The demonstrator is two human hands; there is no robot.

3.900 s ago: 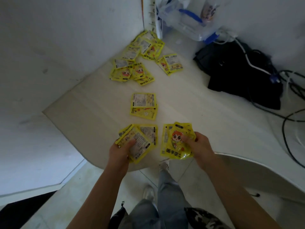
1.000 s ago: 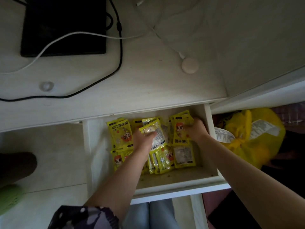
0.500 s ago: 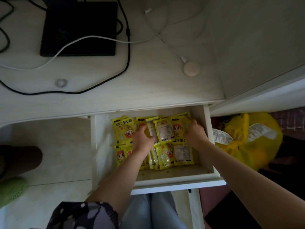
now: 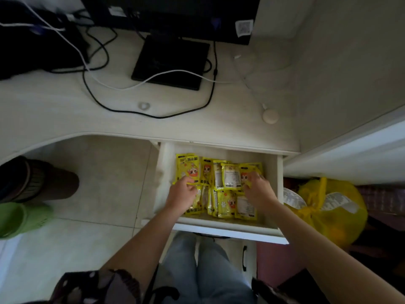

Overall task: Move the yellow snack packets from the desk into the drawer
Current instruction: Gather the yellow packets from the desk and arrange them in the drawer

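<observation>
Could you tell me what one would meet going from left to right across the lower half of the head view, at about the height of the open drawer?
Green bin → left hand → yellow snack packets in the drawer → right hand → yellow plastic bag.

Glossy plastic snack packets (image 4: 228, 178); pale matt wood-grain desk (image 4: 65, 110).
</observation>
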